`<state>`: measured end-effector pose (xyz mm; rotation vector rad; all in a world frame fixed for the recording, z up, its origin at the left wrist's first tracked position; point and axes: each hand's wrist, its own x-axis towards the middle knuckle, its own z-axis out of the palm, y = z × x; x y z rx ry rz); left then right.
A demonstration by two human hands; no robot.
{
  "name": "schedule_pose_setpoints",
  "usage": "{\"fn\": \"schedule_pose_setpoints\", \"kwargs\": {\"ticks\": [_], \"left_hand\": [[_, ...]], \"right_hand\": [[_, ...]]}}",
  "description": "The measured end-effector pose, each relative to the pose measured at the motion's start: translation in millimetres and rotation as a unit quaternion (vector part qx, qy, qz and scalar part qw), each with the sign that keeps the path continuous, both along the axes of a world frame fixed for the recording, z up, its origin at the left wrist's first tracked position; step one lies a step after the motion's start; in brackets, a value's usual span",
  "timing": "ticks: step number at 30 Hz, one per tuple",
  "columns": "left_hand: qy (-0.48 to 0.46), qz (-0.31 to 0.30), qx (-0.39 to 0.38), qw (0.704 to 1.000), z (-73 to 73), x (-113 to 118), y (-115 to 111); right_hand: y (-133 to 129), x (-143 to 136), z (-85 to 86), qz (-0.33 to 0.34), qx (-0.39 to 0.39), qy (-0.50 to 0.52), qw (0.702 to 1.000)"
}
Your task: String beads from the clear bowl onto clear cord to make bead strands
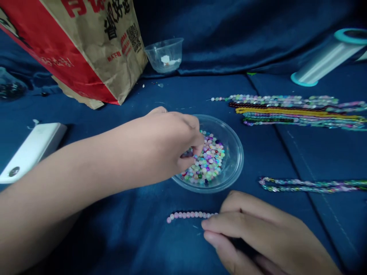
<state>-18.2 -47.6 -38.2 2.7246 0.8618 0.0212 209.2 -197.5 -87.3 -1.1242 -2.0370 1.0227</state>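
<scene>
Loose beads [211, 158] are held in a clear bowl [234, 164], into which the left hand [177, 133] is dipped, fingers curled; whether a bead is pinched cannot be told. A pink bead strand [192, 215] is partly covered by the right hand [258, 225], thumb near forefinger, grip unclear; beads could be spilled were the bowl tipped by the left hand's withdrawal

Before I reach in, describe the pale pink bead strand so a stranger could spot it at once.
Start from the round clear bowl of loose beads on the blue cloth. Just below it in the picture, a bead strand runs leftward from the right hand. Unlike the longer strands farther right, it shows as a short, single, mostly pale pink row.
</scene>
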Motion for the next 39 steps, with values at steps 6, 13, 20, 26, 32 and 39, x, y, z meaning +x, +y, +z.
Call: {"fn": "schedule_pose_setpoints", "kwargs": {"ticks": [6, 13, 20, 26, 32, 39], "left_hand": [[-0.132, 0.034, -0.042, 0.99, 26.4, -13.9, -14.8], [-0.212, 0.183, -0.077, 0.957, 18.2, -36.1, -66.4], [-0.339, 0.24, -0.352, 0.839, -17.0, -33.9, -101.9], [-0.408, 0.233, -0.42, 0.777, -27.9, -31.2, -99.2], [-0.383, 0.235, -0.42, 0.789, -31.2, -32.5, -100.9], [-0.378, 0.248, -0.427, 0.783, -32.1, -32.8, -102.3]], "right_hand": [[-0.4, -3.0, 0.0, -0.062, -0.012, 0.017, 0.998], [3.4, -4.8, 7.2, -0.083, 0.024, 0.035, 0.996], [0.6, -4.1, 9.6, -0.085, 0.008, 0.021, 0.996], [1.4, -5.7, 10.7, -0.092, 0.034, 0.013, 0.995], [-1.4, -5.1, 13.0, -0.093, 0.044, 0.009, 0.995], [-0.7, -4.2, 15.4, -0.095, 0.053, 0.008, 0.994]]}}
